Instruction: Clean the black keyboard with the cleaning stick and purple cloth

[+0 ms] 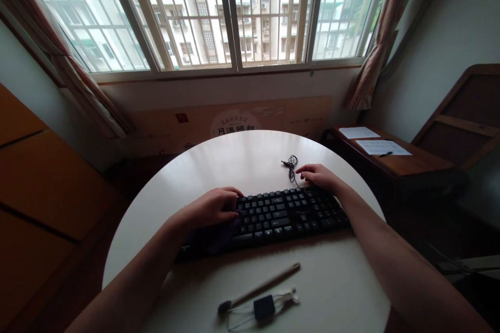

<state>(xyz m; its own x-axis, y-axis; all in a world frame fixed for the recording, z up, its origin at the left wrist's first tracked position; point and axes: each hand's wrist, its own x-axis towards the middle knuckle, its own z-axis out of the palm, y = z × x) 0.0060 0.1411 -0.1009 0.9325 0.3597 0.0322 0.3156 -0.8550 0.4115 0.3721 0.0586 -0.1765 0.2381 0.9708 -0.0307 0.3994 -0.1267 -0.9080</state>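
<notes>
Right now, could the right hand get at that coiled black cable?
Probably yes: the right hand is at the far edge of the keyboard, its fingers close beside the cable, with nothing visible between them.

The keyboard (pixel 279 221) lies across the middle of the table (pixel 211 153), the left hand (pixel 219 207) over its left part with a cloth (pixel 224 233) beneath, the right hand (pixel 318 174) at its far edge, toward the right end. Behind the keyboard, just left of the right hand, lies a coiled cable (pixel 291 165). Before the keyboard lies a brush (pixel 265 285), with a wire tool (pixel 264 307) just in front of it. To the right, a side table (pixel 424 164) bears papers (pixel 380 146); a cabinet (pixel 50 182) stands at left. Behind the table is the window (pixel 234 21), between a left curtain (pixel 74 73) and a right curtain (pixel 369 75)
</notes>
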